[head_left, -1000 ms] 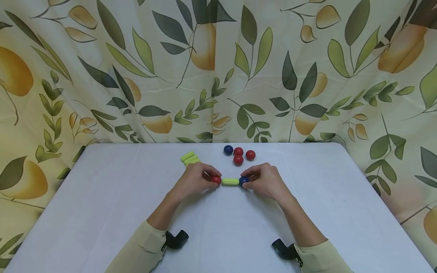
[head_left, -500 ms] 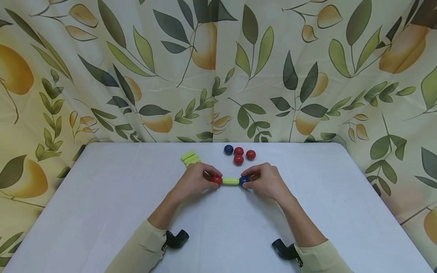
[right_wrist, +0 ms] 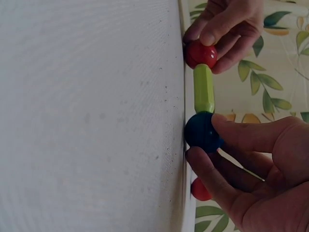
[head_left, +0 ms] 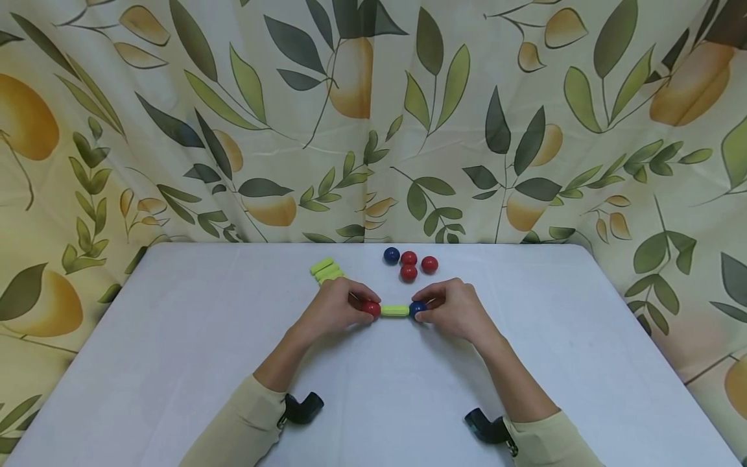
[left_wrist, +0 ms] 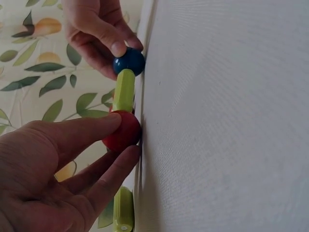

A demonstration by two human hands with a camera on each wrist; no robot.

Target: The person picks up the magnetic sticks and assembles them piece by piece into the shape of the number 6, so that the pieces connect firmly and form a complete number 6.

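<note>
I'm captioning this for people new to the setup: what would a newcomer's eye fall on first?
Probably the yellow-green stick mid-table, between a red ball pinched by the left hand and a blue ball pinched by the right hand. Next, perhaps, the fruit-and-leaf curtain filling the head view's upper half, behind the white table.

On the near side of the green rod, you have broad room over the bench between your left forearm and right forearm. At its left end, the red ball and your left fingers block you; at its right end, the blue ball and your right fingers do. Beyond it, you can pass between the spare green rods, far left, and four loose balls; farther beyond, the curtain bars you.
</note>
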